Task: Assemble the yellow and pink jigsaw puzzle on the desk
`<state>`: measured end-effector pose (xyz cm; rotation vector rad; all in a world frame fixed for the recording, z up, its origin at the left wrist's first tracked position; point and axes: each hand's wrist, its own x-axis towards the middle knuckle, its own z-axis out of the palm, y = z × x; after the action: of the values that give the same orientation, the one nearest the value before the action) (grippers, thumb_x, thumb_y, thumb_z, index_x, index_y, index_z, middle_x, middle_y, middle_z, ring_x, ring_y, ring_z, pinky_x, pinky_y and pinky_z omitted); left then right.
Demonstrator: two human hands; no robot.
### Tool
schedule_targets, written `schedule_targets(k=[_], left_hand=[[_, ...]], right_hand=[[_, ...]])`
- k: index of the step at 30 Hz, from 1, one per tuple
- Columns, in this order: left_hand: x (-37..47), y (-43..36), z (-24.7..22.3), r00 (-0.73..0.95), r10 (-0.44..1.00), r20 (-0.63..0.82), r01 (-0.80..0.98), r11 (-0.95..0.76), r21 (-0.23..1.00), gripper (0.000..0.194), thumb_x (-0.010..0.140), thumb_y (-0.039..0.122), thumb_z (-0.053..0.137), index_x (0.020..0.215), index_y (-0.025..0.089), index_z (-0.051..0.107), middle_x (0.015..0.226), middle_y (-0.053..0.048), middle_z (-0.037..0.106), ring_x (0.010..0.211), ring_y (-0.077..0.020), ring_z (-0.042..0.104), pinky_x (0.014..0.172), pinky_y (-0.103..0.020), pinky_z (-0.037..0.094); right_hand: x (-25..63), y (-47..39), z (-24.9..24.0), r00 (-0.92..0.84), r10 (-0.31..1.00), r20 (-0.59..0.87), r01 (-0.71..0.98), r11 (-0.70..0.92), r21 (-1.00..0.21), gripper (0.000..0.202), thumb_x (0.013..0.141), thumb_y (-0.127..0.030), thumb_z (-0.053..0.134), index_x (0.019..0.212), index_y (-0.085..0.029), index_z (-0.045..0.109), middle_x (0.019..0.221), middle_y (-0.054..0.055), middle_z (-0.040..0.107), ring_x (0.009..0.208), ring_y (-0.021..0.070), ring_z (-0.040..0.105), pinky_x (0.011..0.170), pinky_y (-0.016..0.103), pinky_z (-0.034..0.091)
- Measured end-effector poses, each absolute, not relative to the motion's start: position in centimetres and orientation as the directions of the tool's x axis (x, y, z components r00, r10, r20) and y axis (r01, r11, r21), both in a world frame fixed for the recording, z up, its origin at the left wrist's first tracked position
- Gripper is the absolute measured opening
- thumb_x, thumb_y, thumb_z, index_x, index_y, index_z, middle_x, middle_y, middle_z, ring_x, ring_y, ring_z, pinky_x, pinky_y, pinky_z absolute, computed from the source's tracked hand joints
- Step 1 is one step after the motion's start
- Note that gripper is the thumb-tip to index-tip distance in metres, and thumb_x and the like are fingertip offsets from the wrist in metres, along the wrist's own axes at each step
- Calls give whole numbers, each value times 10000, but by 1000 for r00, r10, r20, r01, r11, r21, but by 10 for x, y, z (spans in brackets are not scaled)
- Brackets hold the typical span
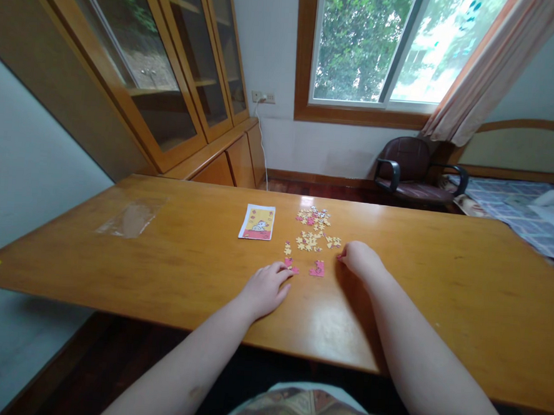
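My left hand [266, 289] rests on the table with its fingers spread, the fingertips at the edge of a small joined group of pink puzzle pieces [290, 266]. A second pink cluster [318, 269] lies to the right of it, and a few yellow pieces [287, 248] sit just above. My right hand [361, 259] is closed in a pinch over the table, with a bit of a pink puzzle piece [339, 256] showing at the fingertips. Loose yellow puzzle pieces [309, 239] lie between and beyond the hands, with a mixed heap [314, 217] farther back.
A picture card [258, 222] with a white animal on yellow and pink lies left of the pieces. Farther left is a clear plastic bag [132, 217] on the wooden table [183, 270]. A chair [406, 168] stands beyond the far edge, near the window.
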<state>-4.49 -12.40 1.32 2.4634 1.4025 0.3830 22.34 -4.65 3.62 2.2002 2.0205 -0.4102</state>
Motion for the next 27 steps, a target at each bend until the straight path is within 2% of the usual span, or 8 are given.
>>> schedule_targets(k=[12, 19, 24, 27], left_hand=[[-45, -125, 11, 496, 864, 89, 793, -493, 359, 377, 884, 249, 489, 1248, 216, 581, 1286, -73, 578, 1138, -237, 566, 1004, -411, 457], [-45, -124, 11, 508, 858, 84, 790, -502, 352, 388, 884, 244, 487, 1257, 226, 590, 1283, -68, 591, 1134, -238, 568, 1003, -418, 457], [-46, -124, 11, 506, 858, 84, 790, -500, 355, 390, 883, 242, 490, 1259, 230, 591, 1282, -66, 595, 1131, -235, 571, 1004, -416, 456], [-46, -124, 11, 505, 859, 85, 788, -499, 362, 392, 881, 243, 495, 1261, 231, 590, 1284, -70, 593, 1132, -235, 572, 1004, -416, 457]], right_hand=[[224, -45, 32, 25, 961, -275, 984, -72, -163, 146, 757, -237, 644, 820, -156, 747, 830, 131, 726, 769, 239, 680, 626, 268, 440], [219, -48, 41, 37, 931, -363, 966, -126, -226, 142, 739, -196, 659, 820, -171, 773, 811, 97, 739, 723, 217, 674, 596, 261, 417], [221, -50, 36, 48, 949, -310, 963, -127, -237, 132, 708, -201, 675, 804, -183, 764, 797, 93, 732, 708, 216, 665, 585, 261, 414], [222, -50, 34, 44, 974, -223, 951, -109, -290, 137, 712, -193, 665, 817, -193, 752, 827, 81, 735, 755, 213, 664, 596, 250, 410]])
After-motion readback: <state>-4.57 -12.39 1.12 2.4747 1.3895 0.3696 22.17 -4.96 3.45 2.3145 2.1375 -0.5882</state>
